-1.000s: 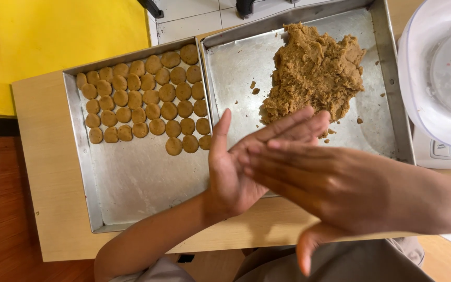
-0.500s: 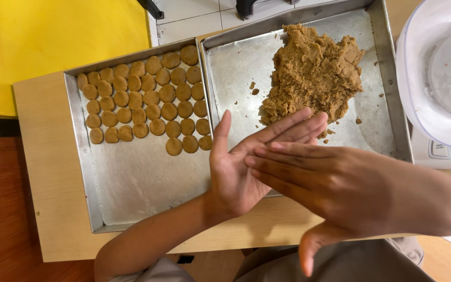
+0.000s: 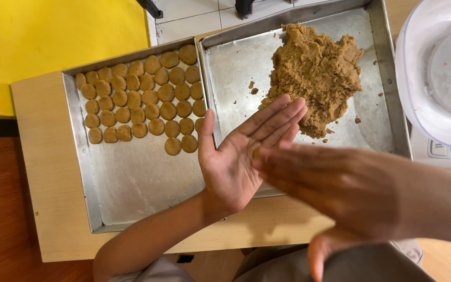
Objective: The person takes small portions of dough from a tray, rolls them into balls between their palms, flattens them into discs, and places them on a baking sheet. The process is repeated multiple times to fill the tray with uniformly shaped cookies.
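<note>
My left hand [image 3: 236, 156] is palm up, fingers stretched out flat over the seam between two metal trays. My right hand [image 3: 351, 188] lies palm down across it, and a small piece of brown dough [image 3: 257, 153] just shows, pressed between the two palms. The left tray [image 3: 131, 193] carries several rows of small round flattened dough discs [image 3: 147, 102] in its far half. The right tray [image 3: 236, 62] holds a big lump of brown dough [image 3: 317, 70] just beyond my left fingertips.
Both trays rest on a light wooden board [image 3: 43, 156] over a darker wooden surface [image 3: 1, 219]. A white plastic bowl on a white appliance [image 3: 439, 78] stands at the right. A yellow surface [image 3: 53, 36] lies at the far left.
My right hand has slid a little to the right and nearer across the left palm, uncovering more of the left fingers. The trays and dough have not moved.
</note>
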